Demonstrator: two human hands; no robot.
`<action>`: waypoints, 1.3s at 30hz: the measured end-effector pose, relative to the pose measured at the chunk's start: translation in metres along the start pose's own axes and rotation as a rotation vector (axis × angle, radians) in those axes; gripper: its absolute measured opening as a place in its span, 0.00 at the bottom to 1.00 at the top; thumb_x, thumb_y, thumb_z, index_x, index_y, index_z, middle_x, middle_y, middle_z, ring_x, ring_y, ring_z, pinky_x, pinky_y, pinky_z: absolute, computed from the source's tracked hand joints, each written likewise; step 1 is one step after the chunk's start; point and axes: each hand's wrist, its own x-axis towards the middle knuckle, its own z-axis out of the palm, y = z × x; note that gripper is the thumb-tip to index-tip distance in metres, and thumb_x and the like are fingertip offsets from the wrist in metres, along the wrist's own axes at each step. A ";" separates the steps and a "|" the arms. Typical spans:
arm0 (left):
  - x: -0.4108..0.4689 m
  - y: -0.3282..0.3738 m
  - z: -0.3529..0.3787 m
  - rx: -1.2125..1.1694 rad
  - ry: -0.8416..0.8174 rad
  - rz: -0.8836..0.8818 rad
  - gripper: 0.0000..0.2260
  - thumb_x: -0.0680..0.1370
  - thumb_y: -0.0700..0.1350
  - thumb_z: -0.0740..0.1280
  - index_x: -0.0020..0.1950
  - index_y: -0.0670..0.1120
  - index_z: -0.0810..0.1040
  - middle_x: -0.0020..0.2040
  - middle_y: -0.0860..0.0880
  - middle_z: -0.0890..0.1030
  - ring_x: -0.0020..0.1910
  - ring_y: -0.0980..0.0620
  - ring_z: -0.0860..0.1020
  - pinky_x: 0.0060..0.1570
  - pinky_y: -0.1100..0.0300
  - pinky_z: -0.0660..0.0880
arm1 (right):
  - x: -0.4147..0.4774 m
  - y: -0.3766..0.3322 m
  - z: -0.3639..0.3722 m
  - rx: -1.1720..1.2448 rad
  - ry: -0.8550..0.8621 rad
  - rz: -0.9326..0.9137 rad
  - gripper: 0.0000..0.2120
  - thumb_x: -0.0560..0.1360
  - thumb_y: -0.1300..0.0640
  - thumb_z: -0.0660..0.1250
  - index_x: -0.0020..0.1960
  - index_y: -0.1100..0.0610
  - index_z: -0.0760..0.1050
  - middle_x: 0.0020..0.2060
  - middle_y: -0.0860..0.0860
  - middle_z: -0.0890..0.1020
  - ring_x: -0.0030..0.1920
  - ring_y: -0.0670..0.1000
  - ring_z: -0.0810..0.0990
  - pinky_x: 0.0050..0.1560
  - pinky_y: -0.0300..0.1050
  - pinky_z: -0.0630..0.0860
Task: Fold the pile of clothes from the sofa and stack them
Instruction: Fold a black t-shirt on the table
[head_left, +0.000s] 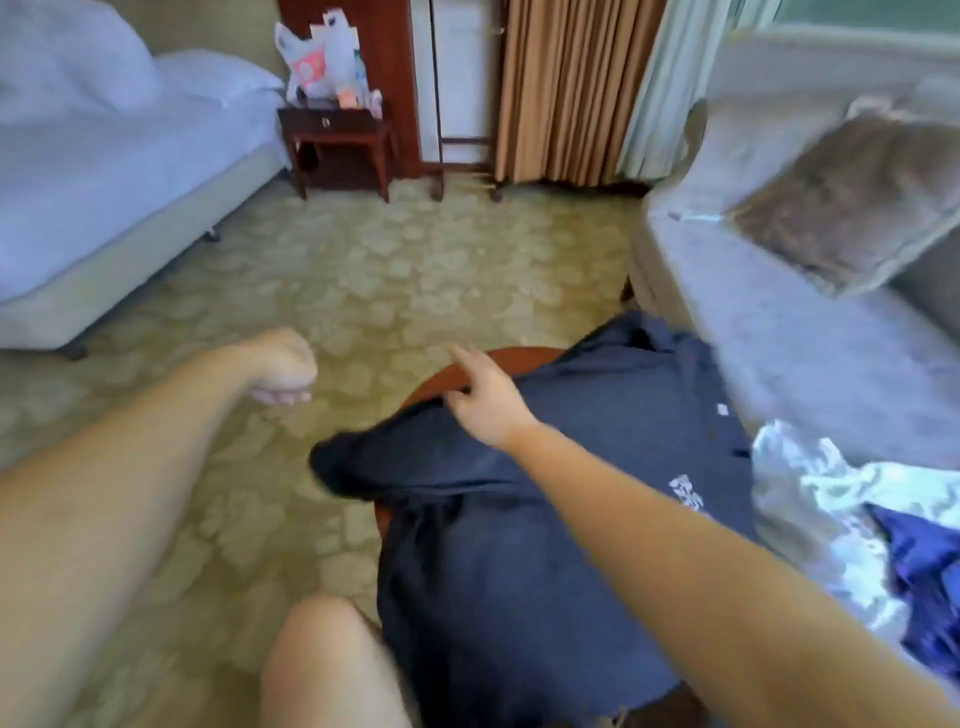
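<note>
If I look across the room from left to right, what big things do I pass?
Bed → little wooden table → brown curtain → sofa

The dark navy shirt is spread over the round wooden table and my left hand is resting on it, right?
Not quite: the head view shows the right hand resting on the dark navy shirt spread over the round wooden table. The left hand is curled over the green patterned carpet.
</note>
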 end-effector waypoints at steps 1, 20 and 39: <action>0.018 0.004 0.016 -0.021 0.064 0.060 0.08 0.79 0.36 0.60 0.53 0.37 0.78 0.49 0.38 0.82 0.42 0.42 0.79 0.35 0.61 0.73 | -0.015 0.031 0.014 -0.128 0.133 0.100 0.28 0.78 0.55 0.63 0.76 0.56 0.62 0.76 0.56 0.61 0.75 0.56 0.60 0.72 0.53 0.61; 0.060 0.085 0.213 0.521 -0.173 0.087 0.39 0.78 0.69 0.48 0.78 0.50 0.34 0.79 0.38 0.43 0.77 0.34 0.49 0.71 0.42 0.60 | -0.020 0.185 0.004 -0.493 -0.240 0.174 0.33 0.79 0.36 0.54 0.79 0.47 0.50 0.79 0.49 0.43 0.78 0.50 0.38 0.75 0.58 0.38; 0.072 0.074 0.248 0.367 0.051 0.192 0.33 0.79 0.68 0.42 0.79 0.53 0.39 0.79 0.47 0.36 0.77 0.43 0.36 0.73 0.38 0.41 | -0.091 0.215 -0.001 -0.546 -0.001 0.522 0.35 0.78 0.32 0.41 0.79 0.48 0.44 0.79 0.51 0.40 0.78 0.53 0.36 0.76 0.61 0.40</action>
